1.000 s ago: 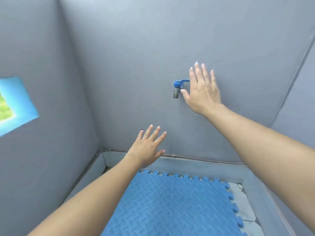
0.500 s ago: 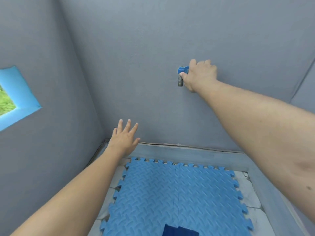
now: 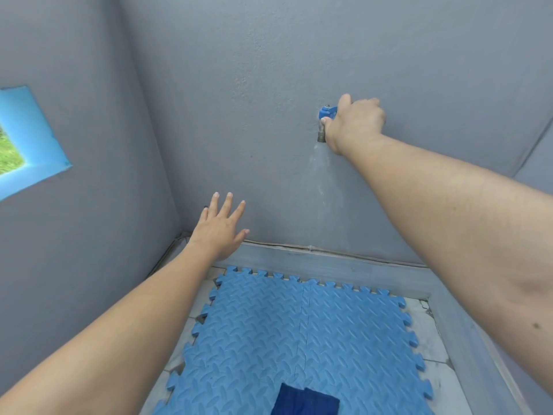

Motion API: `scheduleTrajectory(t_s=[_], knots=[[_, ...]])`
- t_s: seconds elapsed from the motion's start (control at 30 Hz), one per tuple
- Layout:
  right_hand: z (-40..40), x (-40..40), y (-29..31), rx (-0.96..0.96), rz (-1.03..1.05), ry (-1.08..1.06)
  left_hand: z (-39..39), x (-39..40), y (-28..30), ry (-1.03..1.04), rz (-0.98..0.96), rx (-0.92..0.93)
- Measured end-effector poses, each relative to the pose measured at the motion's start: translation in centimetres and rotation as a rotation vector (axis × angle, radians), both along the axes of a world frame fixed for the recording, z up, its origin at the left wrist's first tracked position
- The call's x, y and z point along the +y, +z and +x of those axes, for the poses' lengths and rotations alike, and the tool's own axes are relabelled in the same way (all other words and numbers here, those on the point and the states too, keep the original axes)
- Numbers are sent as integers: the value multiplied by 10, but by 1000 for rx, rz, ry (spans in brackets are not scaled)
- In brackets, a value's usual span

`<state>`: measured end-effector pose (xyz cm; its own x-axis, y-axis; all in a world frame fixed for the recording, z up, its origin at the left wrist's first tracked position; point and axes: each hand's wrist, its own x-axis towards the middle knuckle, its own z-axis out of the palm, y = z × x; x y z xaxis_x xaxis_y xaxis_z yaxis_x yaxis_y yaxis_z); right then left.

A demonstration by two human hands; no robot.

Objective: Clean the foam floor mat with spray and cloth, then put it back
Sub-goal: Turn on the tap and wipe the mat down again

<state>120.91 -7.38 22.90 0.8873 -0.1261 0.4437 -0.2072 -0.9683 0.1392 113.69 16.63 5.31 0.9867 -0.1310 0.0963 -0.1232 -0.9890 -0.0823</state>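
Note:
A blue interlocking foam mat [image 3: 302, 339] lies flat on the tiled floor against the back wall. A dark blue cloth [image 3: 305, 401] rests on its near edge. On the grey wall above, my right hand [image 3: 354, 124] grips the blue handle of a wall tap [image 3: 324, 115]; a faint stream of water runs down from the spout. My left hand [image 3: 220, 227] hovers with spread fingers near the wall's base, above the mat's far left corner, holding nothing. No spray bottle is in view.
Grey walls enclose a narrow corner on the left, back and right. A blue-framed opening [image 3: 27, 142] sits in the left wall. A low grey curb [image 3: 329, 265] runs along the wall base. White floor tiles [image 3: 431, 339] show beside the mat.
My right hand went from flat against the wall to gripping the tap handle, and water now runs. My left hand moved left, and the view tilted down, showing the cloth.

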Motion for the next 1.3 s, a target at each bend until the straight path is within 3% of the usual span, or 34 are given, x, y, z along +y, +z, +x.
scheduleTrajectory(t_s=[0.3, 0.43, 0.83, 0.97, 1.07, 1.17, 1.3], knots=[[0, -4, -6, -61, 159, 87, -2, 5, -4, -7, -36, 0], [4, -14, -10, -78, 103, 190, -3, 6, -8, -12, -37, 3], [2, -34, 1, 76, 173, 272, -15, 15, -5, -73, -2, -18], [-17, -27, -1, 137, 466, 291, -27, 19, -5, -82, -31, -32], [-68, -25, -48, 23, 725, 448, -37, 23, -14, -108, -45, -42], [-129, -29, -138, -75, 769, 515, -49, 23, -34, -124, -87, -24], [-187, -56, -291, 202, 711, 317, -95, -4, -101, -226, -173, 92]])
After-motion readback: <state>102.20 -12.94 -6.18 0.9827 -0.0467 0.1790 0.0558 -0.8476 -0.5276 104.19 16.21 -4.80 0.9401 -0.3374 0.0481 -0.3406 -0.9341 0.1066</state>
